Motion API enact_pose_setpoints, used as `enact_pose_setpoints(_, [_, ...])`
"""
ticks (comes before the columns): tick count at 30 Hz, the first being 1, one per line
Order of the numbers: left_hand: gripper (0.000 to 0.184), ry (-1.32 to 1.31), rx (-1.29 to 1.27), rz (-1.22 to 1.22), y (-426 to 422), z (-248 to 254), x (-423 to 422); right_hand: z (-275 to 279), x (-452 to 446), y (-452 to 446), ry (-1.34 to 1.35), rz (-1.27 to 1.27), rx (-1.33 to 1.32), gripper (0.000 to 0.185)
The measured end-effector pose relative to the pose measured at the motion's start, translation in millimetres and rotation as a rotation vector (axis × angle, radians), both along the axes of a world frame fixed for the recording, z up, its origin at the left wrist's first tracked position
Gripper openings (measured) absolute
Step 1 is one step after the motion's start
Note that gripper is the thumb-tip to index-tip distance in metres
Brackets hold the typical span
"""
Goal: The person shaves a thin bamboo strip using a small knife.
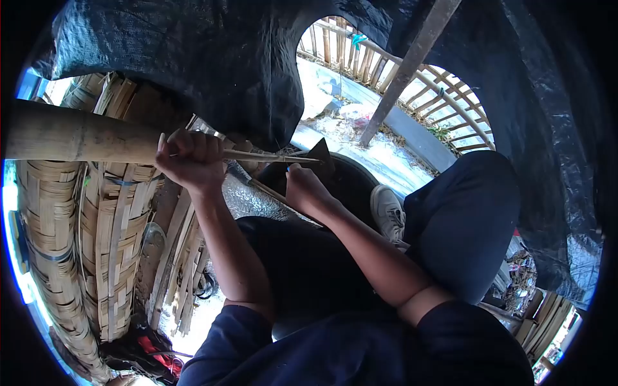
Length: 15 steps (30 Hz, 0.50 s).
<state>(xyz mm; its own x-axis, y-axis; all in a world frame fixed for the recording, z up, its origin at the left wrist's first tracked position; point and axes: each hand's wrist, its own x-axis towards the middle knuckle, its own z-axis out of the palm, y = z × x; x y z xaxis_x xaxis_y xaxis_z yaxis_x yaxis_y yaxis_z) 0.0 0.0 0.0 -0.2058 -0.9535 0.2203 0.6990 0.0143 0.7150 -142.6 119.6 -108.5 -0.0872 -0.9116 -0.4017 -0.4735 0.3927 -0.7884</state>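
My left hand (192, 157) is closed in a fist around a bamboo pole (84, 134). The thick part of the pole reaches in from the left edge. Past my fist it shows as a thin, tapering split end (270, 156). My right hand (308, 191) is closed just below that tip, with a small blue spot by the thumb. Whatever it holds is mostly hidden. A dark, pointed flat piece (324, 156), which looks like metal, stands just beyond the tip; I cannot tell whether my right hand holds it.
Woven bamboo panels (55, 238) and upright strips stand at the left. A black sheet (193, 64) hangs overhead, and a slanting post (412, 71) crosses the opening. Beyond is a bamboo fence (450, 106). A round dark container (360, 177) sits near my shoe (387, 215).
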Motion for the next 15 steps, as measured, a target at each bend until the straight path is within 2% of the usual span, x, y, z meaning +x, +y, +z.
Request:
enact_pose_setpoints(2, [0.048, -0.005, 0.036, 0.049, -1, -1, 2, -23, -4, 4, 0.018, -0.091, 0.004, 0.026])
enact_pose_setpoints(5, [0.047, 0.006, 0.009, 0.003, -2, 7, 1, -74, -11, 15, 0.029, -0.079, 0.006, 0.026])
enact_pose_setpoints(8, [0.046, 0.022, -0.023, -0.062, -1, 7, -5, -81, -14, 15, 0.072, -0.081, 0.004, 0.026])
enact_pose_setpoints(15, [0.045, 0.021, 0.047, 0.008, -7, 11, -8, -87, -20, 17, 0.076, -0.118, -0.012, 0.026])
